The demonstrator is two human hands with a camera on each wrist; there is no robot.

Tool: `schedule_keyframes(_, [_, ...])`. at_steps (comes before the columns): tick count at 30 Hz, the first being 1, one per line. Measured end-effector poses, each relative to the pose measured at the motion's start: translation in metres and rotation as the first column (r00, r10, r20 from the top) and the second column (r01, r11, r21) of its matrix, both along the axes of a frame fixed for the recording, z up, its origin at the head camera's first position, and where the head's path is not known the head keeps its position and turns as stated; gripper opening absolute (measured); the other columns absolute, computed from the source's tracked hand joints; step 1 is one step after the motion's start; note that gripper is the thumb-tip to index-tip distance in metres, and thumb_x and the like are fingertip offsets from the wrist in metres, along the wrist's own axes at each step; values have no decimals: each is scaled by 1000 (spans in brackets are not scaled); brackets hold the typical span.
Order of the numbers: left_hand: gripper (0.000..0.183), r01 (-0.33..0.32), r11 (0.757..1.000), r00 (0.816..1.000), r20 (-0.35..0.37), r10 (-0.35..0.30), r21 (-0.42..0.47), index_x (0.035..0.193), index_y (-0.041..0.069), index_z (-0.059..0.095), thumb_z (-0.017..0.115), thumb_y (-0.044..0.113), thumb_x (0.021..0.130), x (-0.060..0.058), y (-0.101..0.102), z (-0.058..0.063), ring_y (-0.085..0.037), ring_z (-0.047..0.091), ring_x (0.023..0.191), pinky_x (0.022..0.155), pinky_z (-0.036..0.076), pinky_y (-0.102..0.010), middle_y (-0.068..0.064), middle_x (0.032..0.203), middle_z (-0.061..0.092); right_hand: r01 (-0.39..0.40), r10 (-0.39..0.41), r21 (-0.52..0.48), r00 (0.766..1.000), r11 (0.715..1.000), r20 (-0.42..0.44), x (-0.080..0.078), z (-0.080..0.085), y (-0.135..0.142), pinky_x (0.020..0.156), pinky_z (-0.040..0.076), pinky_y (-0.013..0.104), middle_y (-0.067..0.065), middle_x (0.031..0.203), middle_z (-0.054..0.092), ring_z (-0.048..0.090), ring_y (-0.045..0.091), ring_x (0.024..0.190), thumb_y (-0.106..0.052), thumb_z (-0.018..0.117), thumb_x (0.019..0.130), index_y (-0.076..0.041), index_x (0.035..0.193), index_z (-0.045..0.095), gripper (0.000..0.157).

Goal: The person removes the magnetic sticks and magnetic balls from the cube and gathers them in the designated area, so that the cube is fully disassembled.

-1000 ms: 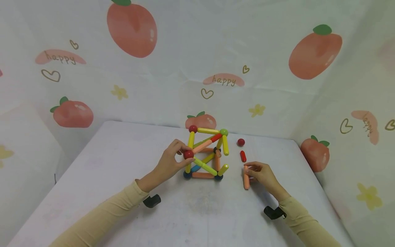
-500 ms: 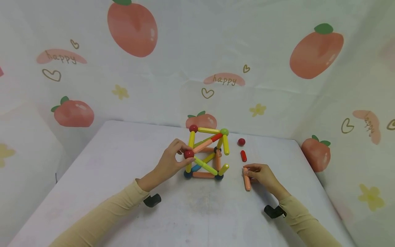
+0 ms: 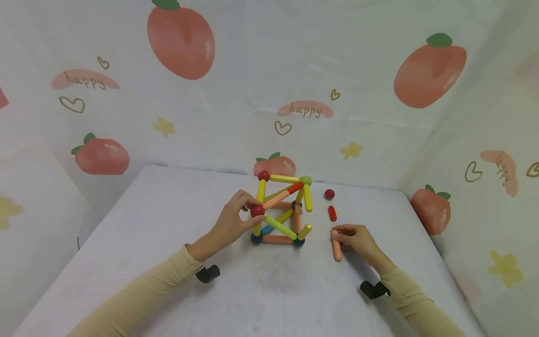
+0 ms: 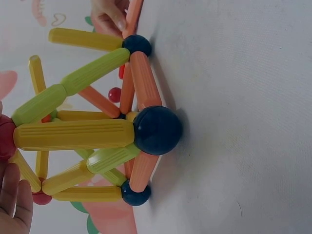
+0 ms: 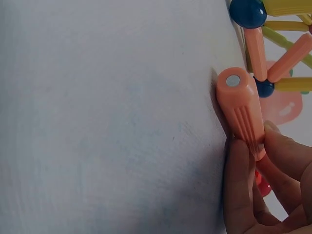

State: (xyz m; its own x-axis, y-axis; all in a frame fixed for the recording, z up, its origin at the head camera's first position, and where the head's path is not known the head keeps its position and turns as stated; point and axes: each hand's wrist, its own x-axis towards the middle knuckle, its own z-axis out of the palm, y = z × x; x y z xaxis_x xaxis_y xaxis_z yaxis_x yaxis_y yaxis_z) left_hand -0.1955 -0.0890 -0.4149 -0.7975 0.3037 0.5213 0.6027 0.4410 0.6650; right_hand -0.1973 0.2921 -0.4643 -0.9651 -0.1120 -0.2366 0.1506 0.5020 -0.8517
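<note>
A frame of magnetic rods and balls [image 3: 277,239] stands on the table, with dark blue balls at its base and red and green ones on top. My left hand [image 3: 227,224] pinches the red ball [image 3: 258,211] at its near upper left corner between thumb and fingers. To the right of the frame, my right hand [image 3: 358,239] pinches an orange magnetic rod [image 3: 337,250] by its far end. In the right wrist view, that rod [image 5: 241,105] lies low along the table, a silver disc in its near end. Two yellow rods [image 3: 308,198] on the frame's right side each have one free end.
Beyond my right hand lie a short red rod [image 3: 332,213] and a loose red ball [image 3: 329,194]. A white table [image 3: 269,299] spreads below, backed by a fruit-printed cloth [image 3: 236,93]. Black wrist cameras [image 3: 207,274] hang under both sleeves.
My right hand has shifted slightly toward the body with the orange rod, whose near end now points a little more to the right. The left hand and frame have stayed in place.
</note>
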Motion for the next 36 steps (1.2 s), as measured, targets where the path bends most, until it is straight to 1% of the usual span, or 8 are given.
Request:
schedule_keyframes(8, [31, 4, 1000, 1000, -6, -4, 1, 107, 12, 64, 81, 21, 83, -1, 0, -1, -9, 55, 91, 79, 52, -24, 0, 101, 58, -10, 11, 17, 1000, 1000, -4, 1, 2, 0, 75, 60, 25, 19, 117, 70, 67, 10, 89, -21, 68, 94, 5, 126, 63, 41])
schedule_keyframes(15, [30, 11, 1000, 999, -43, -11, 5, 106, 11, 64, 81, 20, 83, -2, 0, -2, -10, 55, 89, 77, 52, -25, -1, 100, 59, -31, 32, 42, 999, 999, -11, 3, 3, 0, 76, 60, 26, 20, 118, 70, 68, 12, 91, -22, 67, 95, 3, 127, 63, 41])
schedule_keyframes(18, [30, 11, 1000, 999, -38, -11, 0, 106, 11, 64, 81, 20, 83, -1, 0, -1, -10, 55, 89, 77, 52, -25, -1, 100, 59, -39, 40, 68, 999, 997, -18, 3, 4, 0, 74, 59, 25, 18, 112, 71, 69, 12, 87, -22, 68, 95, 3, 126, 63, 41])
schedule_keyframes(23, [30, -1, 1000, 1000, -27, 1, -9, 106, 11, 64, 81, 20, 83, -1, 1, 0, -10, 56, 89, 78, 53, -25, -1, 100, 59, -58, 75, 204, 994, 977, -79, 2, 11, -1, 65, 55, 25, 13, 94, 69, 66, 15, 76, -23, 70, 93, 1, 122, 66, 38])
schedule_keyframes(27, [31, -2, 1000, 1000, -15, 2, -12, 107, 11, 64, 81, 21, 83, -2, 1, 0, -10, 56, 89, 78, 53, -25, -1, 100, 58, -44, 92, 295, 984, 954, -153, 2, 23, -6, 62, 50, 26, 12, 95, 67, 60, 16, 75, -21, 70, 91, -3, 120, 68, 34])
schedule_keyframes(29, [31, -2, 1000, 1000, -7, 2, -10, 107, 11, 64, 81, 21, 83, -2, 1, -1, -10, 56, 89, 79, 53, -25, -1, 100, 58, -54, 101, 253, 979, 966, -178, 1, 32, -10, 66, 52, 26, 15, 103, 68, 62, 18, 80, -20, 68, 93, -3, 122, 67, 34])
schedule_keyframes(32, [31, -4, 1000, 1000, -3, 4, -8, 107, 12, 65, 81, 22, 83, -2, 0, -2, -9, 55, 90, 79, 53, -25, -1, 101, 58, -85, 104, 107, 978, 991, -181, 0, 46, -20, 77, 57, 25, 20, 119, 67, 68, 20, 91, -24, 65, 96, -2, 127, 63, 38])
schedule_keyframes(36, [31, -6, 1000, 1000, -6, 6, -7, 107, 12, 65, 81, 22, 83, -3, 0, -2, -9, 55, 90, 79, 53, -25, 0, 101, 58, -154, 145, -54, 978, 987, -147, 0, 63, -36, 86, 57, 25, 23, 133, 61, 69, 18, 103, -29, 63, 98, -4, 133, 58, 44])
